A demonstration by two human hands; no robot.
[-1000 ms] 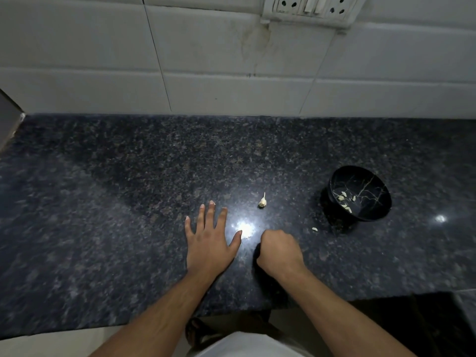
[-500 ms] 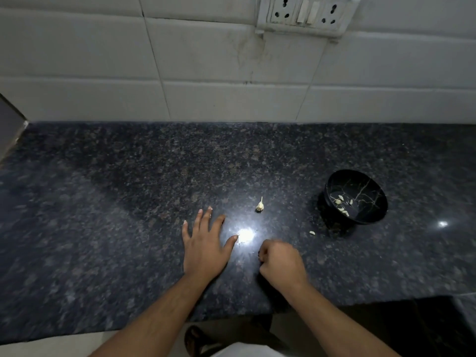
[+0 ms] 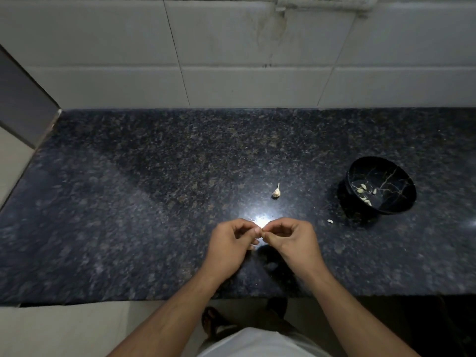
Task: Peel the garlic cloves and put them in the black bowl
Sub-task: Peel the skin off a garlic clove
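Both hands meet fingertip to fingertip above the dark speckled granite counter [image 3: 128, 202]: the left hand [image 3: 229, 243] and the right hand [image 3: 291, 240] have their thumbs and forefingers curled into a tight pinch at one shared spot. What they pinch is too small and too hidden to see. By the task it is probably a garlic clove, but I cannot tell for certain.

Judging by the pose, the step in hand is peeling. The next move would call for stripping the skin off, then carrying the bare clove away to the right and a little farther from the person, to the glossy black bowl with thin pale vein lines [image 3: 381, 185], and releasing it over the rim.

That bowl stands well to the right of the hands and already holds a few small pale cloves [image 3: 364, 193] at its bottom. One small white bit [image 3: 330, 221] lies on the counter just outside the bowl, on its hand side. An unpeeled pale garlic piece with a pointed tip [image 3: 276, 191] sits beyond the hands, left of the bowl, well apart from it.
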